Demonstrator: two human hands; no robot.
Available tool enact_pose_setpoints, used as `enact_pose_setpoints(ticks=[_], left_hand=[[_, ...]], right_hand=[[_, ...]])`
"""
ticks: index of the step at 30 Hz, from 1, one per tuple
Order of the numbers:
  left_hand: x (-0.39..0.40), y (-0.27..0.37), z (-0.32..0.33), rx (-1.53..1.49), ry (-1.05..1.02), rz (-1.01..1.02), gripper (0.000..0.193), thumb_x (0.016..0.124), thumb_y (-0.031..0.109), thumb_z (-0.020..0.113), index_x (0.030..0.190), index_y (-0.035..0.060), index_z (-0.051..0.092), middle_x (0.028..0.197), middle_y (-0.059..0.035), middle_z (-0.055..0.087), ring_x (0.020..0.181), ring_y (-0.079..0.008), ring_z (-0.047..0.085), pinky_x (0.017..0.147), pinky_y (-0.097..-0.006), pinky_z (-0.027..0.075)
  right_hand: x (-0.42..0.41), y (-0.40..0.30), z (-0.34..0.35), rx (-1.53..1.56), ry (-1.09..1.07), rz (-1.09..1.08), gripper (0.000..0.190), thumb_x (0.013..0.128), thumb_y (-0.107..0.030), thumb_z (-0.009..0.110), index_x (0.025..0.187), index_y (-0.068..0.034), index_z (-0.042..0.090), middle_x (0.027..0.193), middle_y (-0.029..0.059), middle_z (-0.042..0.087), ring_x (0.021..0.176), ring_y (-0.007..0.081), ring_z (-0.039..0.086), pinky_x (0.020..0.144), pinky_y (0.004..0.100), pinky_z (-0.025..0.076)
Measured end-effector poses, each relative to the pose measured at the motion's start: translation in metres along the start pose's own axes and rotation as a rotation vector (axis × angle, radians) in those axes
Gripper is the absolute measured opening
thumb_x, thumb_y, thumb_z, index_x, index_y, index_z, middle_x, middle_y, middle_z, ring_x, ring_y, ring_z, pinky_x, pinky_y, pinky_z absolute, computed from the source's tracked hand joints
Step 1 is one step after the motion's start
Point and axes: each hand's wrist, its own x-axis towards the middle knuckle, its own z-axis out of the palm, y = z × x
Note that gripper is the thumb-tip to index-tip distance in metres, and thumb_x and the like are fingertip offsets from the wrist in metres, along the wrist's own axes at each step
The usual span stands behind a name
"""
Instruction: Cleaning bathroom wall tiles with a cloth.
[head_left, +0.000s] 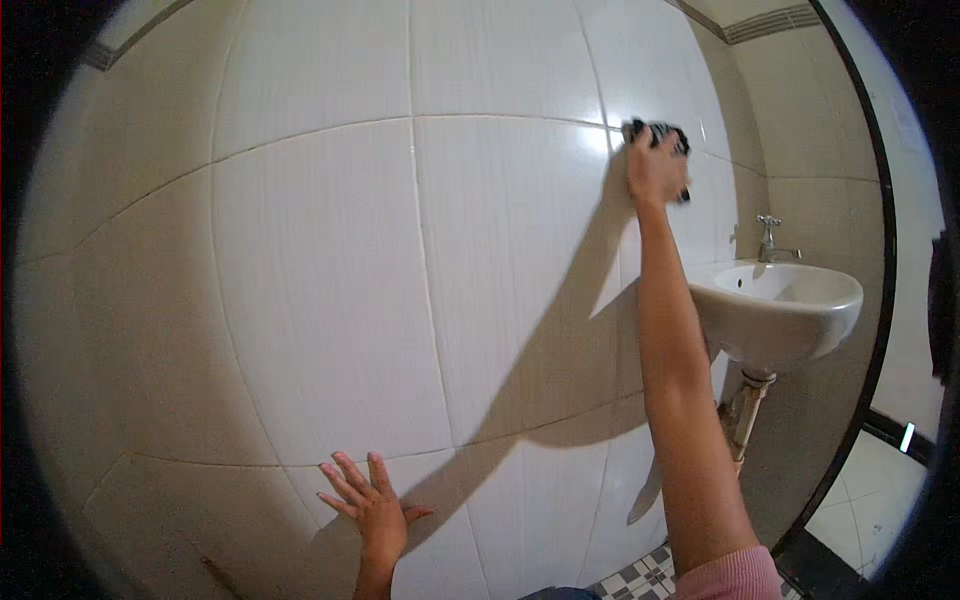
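Observation:
Fingers spread, my left hand (371, 506) lies against the white tiled wall (322, 300) at the lower middle of the view, with nothing in it. My right hand (657, 171) reaches far up to the right and presses a black and grey patterned cloth (679, 144) on the tiles. That hand and the cloth look slightly blurred, and part of the cloth is hidden behind the fingers. The right arm crosses in front of the wall and the left edge of the washbasin.
A white washbasin (780, 330) with a chrome tap (768, 241) hangs at the right, just below my right hand. Under it runs a stained drain pipe (747, 420). A dark door frame (888, 247) borders the right side. Checkered floor tiles (637, 577) show at the bottom.

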Motion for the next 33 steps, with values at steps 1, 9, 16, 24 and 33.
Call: enact_pose_setpoints(ticks=[1,9,16,24,33], left_hand=[[0.001,0.002,0.0,0.023,-0.028,-0.018,0.146,0.041,0.062,0.08,0.145,0.0067,-0.007,0.141,-0.0345,-0.022,0.13,-0.0529,-0.021,0.091,-0.0768,-0.004],[-0.003,0.0,-0.003,0.069,0.084,0.052,0.147,0.043,0.06,0.08,0.143,0.0118,-0.017,0.14,-0.0329,-0.027,0.13,-0.0522,-0.021,0.092,-0.076,-0.005],[0.004,0.004,-0.013,-0.001,-0.183,-0.07,0.136,0.049,0.066,0.076,0.145,0.0078,-0.001,0.142,-0.0327,-0.024,0.129,-0.0529,-0.022,0.089,-0.0768,-0.011],[0.002,-0.009,0.005,-0.047,-0.105,-0.013,0.138,0.045,0.067,0.077,0.145,0.0146,-0.001,0.143,-0.033,-0.02,0.129,-0.0533,-0.022,0.087,-0.0776,-0.012],[0.0,-0.014,0.018,0.003,0.063,0.082,0.139,0.046,0.068,0.074,0.145,0.016,-0.009,0.142,-0.0354,-0.017,0.129,-0.0577,-0.014,0.087,-0.0798,-0.004]], right_hand=[[-0.013,0.014,-0.007,-0.004,-0.061,0.024,0.065,0.088,-0.048,0.042,0.132,-0.001,0.041,0.119,0.0327,0.046,0.111,0.0432,0.046,0.096,0.053,0.031],[-0.144,-0.016,-0.061,0.212,-0.048,-0.329,0.059,0.089,-0.042,0.05,0.132,-0.002,0.045,0.129,0.0374,0.037,0.124,0.0483,0.033,0.105,0.0514,0.024],[-0.194,-0.157,-0.083,0.772,-0.292,-1.176,0.053,0.08,-0.035,0.063,0.128,-0.017,0.05,0.133,0.0266,0.04,0.126,0.0415,0.036,0.105,0.0521,0.026],[-0.01,-0.107,-0.004,0.501,-0.056,-0.682,0.04,0.084,-0.036,0.051,0.113,-0.01,0.061,0.108,0.0112,0.062,0.107,0.0267,0.055,0.089,0.0456,0.039],[0.012,-0.126,0.01,0.307,-0.061,-0.465,0.056,0.084,-0.05,0.047,0.123,-0.012,0.057,0.121,0.0234,0.053,0.114,0.0377,0.049,0.097,0.0449,0.038]])
